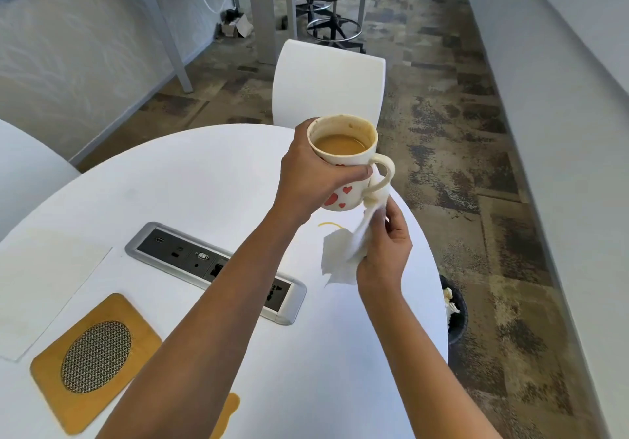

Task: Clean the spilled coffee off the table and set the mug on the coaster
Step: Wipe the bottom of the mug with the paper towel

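My left hand (311, 170) grips a cream mug (343, 163) with red hearts, lifted above the white round table (211, 180); it holds milky coffee. My right hand (386, 251) pinches a white paper napkin (340, 258), whose upper end touches the mug's underside near the handle. A thin curved coffee ring (330, 225) marks the table below the mug. The yellow coaster (92, 360) with a woven mesh centre lies at the near left of the table.
A grey power and data socket panel (214, 270) is set into the table's middle. A white sheet (44, 285) lies at left. A white chair (328, 85) stands beyond the table. A black bin (456, 312) with crumpled paper sits on the floor at right.
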The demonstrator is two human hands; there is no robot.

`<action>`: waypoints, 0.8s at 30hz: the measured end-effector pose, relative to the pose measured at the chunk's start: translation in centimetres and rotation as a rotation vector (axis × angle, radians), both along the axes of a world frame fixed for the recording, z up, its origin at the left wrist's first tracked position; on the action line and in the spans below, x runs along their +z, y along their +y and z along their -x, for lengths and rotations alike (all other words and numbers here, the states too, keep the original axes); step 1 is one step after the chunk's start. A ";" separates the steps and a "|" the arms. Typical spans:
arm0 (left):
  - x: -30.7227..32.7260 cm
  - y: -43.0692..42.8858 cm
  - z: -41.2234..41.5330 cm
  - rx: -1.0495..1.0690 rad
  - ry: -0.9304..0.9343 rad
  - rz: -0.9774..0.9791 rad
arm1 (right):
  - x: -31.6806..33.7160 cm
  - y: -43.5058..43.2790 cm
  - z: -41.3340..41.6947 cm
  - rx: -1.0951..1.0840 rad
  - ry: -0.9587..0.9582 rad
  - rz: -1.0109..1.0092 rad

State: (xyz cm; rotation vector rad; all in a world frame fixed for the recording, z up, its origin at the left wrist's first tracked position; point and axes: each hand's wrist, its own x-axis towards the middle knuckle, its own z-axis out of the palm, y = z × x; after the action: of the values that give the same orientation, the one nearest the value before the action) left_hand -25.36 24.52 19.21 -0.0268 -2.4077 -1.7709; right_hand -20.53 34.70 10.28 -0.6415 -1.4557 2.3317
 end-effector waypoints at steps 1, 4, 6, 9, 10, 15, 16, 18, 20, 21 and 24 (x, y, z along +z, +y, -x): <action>0.0 0.0 0.0 0.002 0.004 0.006 | 0.2 -0.4 0.1 -0.018 0.006 -0.039; -0.1 0.1 -0.2 -0.003 0.015 0.027 | 0.5 -1.1 -0.2 -0.062 0.061 -0.089; -0.2 0.1 -0.2 -0.003 0.019 0.038 | 0.8 -1.2 0.2 -0.090 0.050 -0.095; -0.2 0.2 -0.3 0.009 0.016 0.045 | 0.8 -1.5 0.5 -0.098 0.022 -0.085; -0.3 0.2 -0.3 0.014 0.013 0.044 | 0.7 -1.7 0.3 -0.095 0.017 -0.090; -0.3 0.1 -0.4 0.043 0.005 0.029 | -0.3 -3.0 -1.4 -0.054 0.034 -0.192; -0.3 0.1 -0.4 0.044 0.005 0.032 | -0.4 -3.1 -1.6 -0.041 0.037 -0.198; -0.3 0.1 -0.4 0.043 0.003 0.031 | -0.4 -3.1 -1.4 -0.039 0.018 -0.165; -0.3 0.1 -0.5 0.037 0.001 0.035 | -0.2 -2.8 -0.8 -0.047 -0.014 -0.074; -0.3 0.1 -0.6 0.034 0.001 0.039 | -0.1 -2.6 -0.4 -0.042 -0.030 -0.011; -0.4 0.3 -0.8 0.018 -0.001 0.040 | 0.3 -2.1 0.6 0.037 -0.076 0.197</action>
State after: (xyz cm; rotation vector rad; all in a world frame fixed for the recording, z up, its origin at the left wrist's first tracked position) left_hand -24.53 24.85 18.77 -0.0090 -2.4369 -1.7154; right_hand -21.11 32.59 10.61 -0.7690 -1.2887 2.5263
